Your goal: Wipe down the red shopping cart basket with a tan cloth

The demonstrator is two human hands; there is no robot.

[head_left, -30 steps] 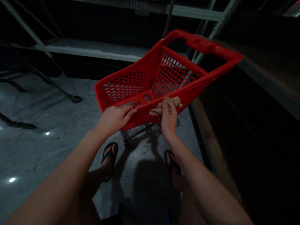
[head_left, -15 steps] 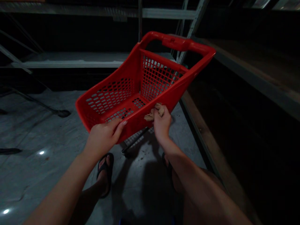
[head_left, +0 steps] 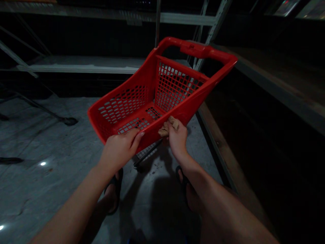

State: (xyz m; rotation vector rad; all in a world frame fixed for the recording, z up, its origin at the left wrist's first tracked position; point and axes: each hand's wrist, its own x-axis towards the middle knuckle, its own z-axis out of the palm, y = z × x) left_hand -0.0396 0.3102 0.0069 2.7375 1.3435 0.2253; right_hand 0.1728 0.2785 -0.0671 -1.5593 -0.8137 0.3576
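A red plastic shopping cart [head_left: 198, 96] with a grid-walled basket stands right in front of me, its handle at the upper right. My left hand [head_left: 122, 147] grips the near rim of the basket, thumb outside and fingers over the edge. In my right hand [head_left: 177, 139] is a crumpled light-brown cloth [head_left: 167, 127], pressed against the outer face of the near side wall. The basket holds nothing that I can see. Below it, part of the dark lower frame and a caster show.
A metal shelving rack [head_left: 86, 68] runs behind the cart. Along the right side is a low ledge [head_left: 218, 135] beneath a dark shelf. Dark metal legs [head_left: 68, 120] stand on the grey floor [head_left: 58, 189] at left. My sandalled feet are below the cart.
The cart and both hands appear shifted slightly right in view. My right hand still presses the cloth on the side wall, and the left keeps its hold on the rim.
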